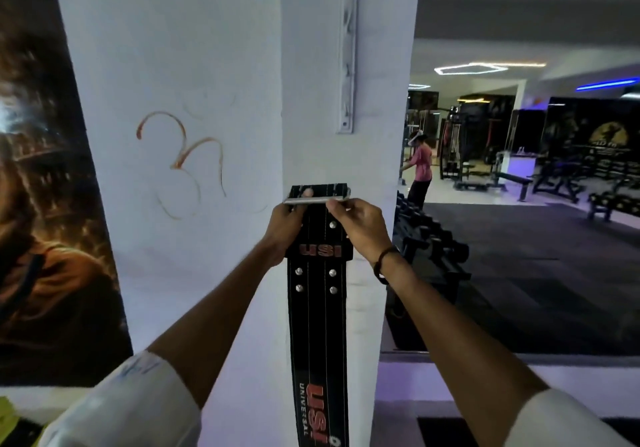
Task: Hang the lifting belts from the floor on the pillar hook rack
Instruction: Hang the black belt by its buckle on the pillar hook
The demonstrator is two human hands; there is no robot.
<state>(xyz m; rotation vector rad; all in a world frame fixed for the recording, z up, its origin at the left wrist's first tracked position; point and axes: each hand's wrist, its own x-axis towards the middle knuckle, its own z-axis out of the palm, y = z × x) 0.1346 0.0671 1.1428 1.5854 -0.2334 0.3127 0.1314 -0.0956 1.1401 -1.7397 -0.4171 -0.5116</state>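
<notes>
With your left hand (284, 228) and right hand (356, 226) both gripping the belt (317, 308) at its buckle (317, 200), well below the hook rack (348, 51) on the pillar (242, 83), the buckle could have missed a hook and the belt fallen.

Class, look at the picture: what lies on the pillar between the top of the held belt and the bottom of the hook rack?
Nothing: the head view shows only bare white pillar between belt and hook rack.

white wall (166, 48), dark poster (41, 204) at left, black gym floor (519, 256), possibly dumbbell rack (429, 238), hexagonal ceiling light (471, 67)
</notes>
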